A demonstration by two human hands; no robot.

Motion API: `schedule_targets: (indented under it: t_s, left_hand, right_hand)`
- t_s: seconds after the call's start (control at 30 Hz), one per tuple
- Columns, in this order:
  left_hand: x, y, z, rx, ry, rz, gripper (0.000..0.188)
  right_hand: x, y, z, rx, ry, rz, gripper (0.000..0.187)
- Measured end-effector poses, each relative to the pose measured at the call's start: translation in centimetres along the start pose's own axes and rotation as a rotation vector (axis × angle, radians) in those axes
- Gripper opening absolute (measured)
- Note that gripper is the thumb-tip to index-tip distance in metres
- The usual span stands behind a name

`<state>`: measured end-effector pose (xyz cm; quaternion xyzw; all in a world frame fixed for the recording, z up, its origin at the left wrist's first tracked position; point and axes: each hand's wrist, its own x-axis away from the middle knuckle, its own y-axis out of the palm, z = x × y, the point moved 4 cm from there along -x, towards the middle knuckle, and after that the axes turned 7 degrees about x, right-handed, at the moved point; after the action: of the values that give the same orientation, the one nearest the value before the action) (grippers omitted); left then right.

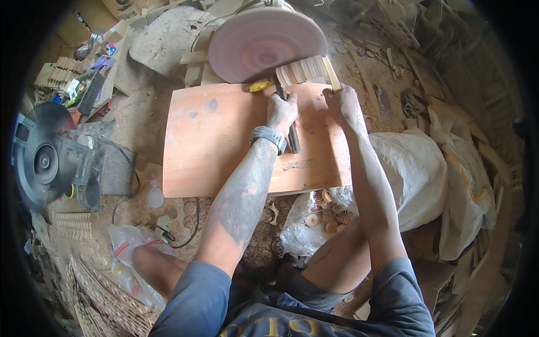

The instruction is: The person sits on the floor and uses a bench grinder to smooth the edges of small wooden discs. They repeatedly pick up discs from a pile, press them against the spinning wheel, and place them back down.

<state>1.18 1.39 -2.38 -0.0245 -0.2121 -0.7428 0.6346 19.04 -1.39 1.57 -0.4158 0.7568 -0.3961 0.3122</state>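
A large round sanding disc (266, 42) stands at the far edge of a wooden board table (219, 140). Close against the disc lies a row of thin pale wooden rounds (301, 71), stacked side by side like a roll. My left hand (282, 110) is closed round a dark bar (293, 139), whose upper end meets the left end of the stack. At the stack's right end, my right hand (342, 104) grips a pale wooden strip (332, 76). A yellow-and-black piece (260, 86) sits beside the bar; its kind is unclear.
At the left stands a machine with a round wheel (46, 161). Cut wooden pieces (66, 73) and tools fill the far left. A white sack (407, 174) leans at the right, near loose wooden rounds (327, 210). A black cable (193, 230) crosses the dusty floor.
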Motion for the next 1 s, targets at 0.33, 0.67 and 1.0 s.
schedule_targets:
  t_s: [0.33,0.67,1.0]
  left_hand:
    - [-0.14,-0.14,0.44,0.038,-0.068,-0.031,0.015]
    - [-0.10,-0.11,0.58,-0.005,-0.048,0.010,0.017]
    - [-0.53,0.00,0.35,0.015,-0.072,-0.010,0.014]
  right_hand:
    - [0.24,-0.45,-0.16,-0.005,-0.007,-0.011,0.028]
    - [0.45,-0.68,-0.29,0.001,-0.028,-0.006,0.030]
    - [0.63,-0.88,-0.27,-0.049,-0.032,-0.039,0.029]
